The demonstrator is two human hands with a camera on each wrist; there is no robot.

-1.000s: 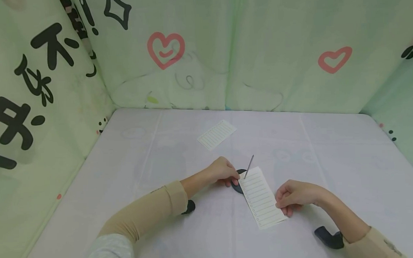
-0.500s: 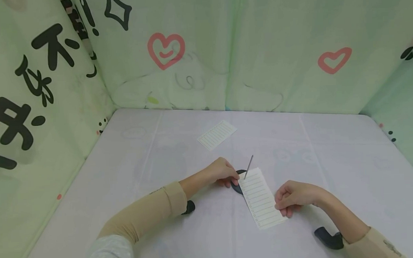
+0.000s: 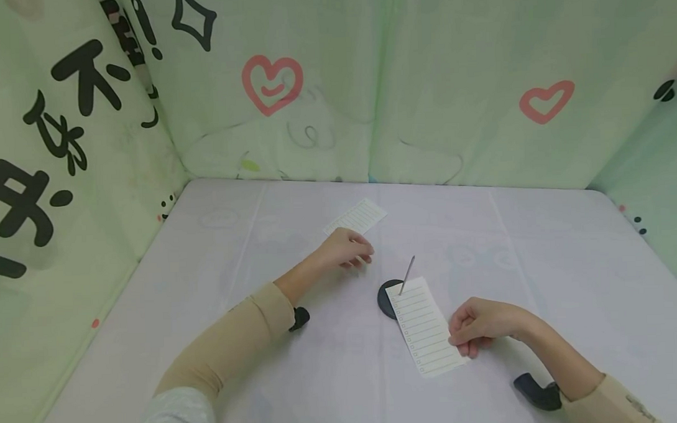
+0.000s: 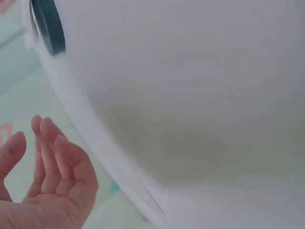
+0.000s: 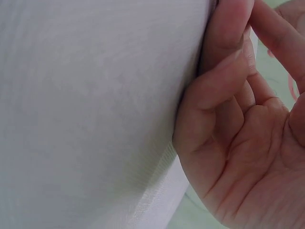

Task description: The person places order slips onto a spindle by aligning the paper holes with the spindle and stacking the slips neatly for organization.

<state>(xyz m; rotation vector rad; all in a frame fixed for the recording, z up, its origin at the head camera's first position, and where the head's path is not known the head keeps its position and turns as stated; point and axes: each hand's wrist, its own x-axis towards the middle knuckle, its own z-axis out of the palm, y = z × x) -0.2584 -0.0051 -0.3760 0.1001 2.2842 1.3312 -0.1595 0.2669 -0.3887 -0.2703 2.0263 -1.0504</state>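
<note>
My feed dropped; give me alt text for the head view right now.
The right hand rests on a lined paper slip pierced by the thin spike of a round black base on a white table. The left hand hovers beside a second slip farther back.

left sleeve (image 3: 231, 346): tan, close-fitting, ends at wrist; pale grey-white cloth above it (upper arm)
right sleeve (image 3: 608, 404): tan, same cut
wrist units (image 3: 537, 391): black, one under each wrist
hands (image 3: 348, 247): bare
</note>
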